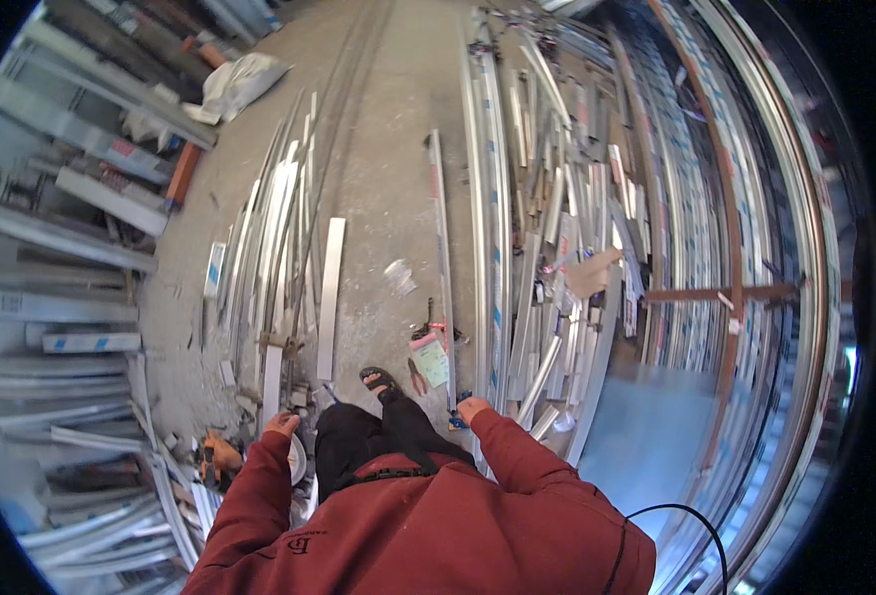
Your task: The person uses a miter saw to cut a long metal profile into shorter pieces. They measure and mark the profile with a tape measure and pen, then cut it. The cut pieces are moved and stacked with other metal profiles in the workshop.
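Metal bar (441, 238), long and narrow, lies lengthwise on the concrete floor (388, 149), right of its middle, with the near end beside the right hand (474, 408). I see a small blue thing (459, 414) at that end, close against the fingers. The right grip looks curled, yet I cannot tell whether it pinches the blue thing, the bar or neither. The left hand (281, 424) is beside the near end of a short flat strip (272, 377); its fingers look bent, and I cannot make out whether that grip holds anything. Left of it, an orange-and-black tool (222, 454) lies toward the floor's near left corner. Between strip and bar I see a sandalled foot (380, 385), pliers (417, 377) touching or just beside a pink-and-green paper (430, 360), and crumpled plastic (398, 278). Loose metal strips (279, 218) spread toward the floor's left edge, offcuts (557, 248) heap along its right, and a pale sack (245, 84) slumps near the far left corner.
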The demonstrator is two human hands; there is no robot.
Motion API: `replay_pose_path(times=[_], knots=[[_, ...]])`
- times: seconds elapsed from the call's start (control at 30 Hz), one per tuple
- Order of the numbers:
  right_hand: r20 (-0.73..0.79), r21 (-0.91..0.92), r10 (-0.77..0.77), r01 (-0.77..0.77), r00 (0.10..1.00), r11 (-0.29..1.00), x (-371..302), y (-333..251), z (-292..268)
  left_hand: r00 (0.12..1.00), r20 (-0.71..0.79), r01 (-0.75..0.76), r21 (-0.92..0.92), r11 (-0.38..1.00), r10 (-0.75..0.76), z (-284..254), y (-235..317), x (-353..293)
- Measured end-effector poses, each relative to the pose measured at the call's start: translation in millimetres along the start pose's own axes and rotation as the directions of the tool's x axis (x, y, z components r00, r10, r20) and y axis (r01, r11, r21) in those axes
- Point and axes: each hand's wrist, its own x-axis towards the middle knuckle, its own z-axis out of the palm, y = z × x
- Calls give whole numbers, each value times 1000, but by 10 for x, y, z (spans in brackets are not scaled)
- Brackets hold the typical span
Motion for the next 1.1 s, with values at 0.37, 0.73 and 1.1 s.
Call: replay_pose_path(times=[0.37,0.73,1.1], knots=[[-408,79,-83,126,909,989,-37,-812,-258,925,225,307,36,951,-307,-742,450,210],[-477,265,-97,249,873,932,-82,-1853,-773,932,155,316,98,944,-328,-1186,1823,1378],[-396,234,322,-245,860,941,884,-1025,-1594,943,319,48,146,988,-93,-14,4633,2809]])
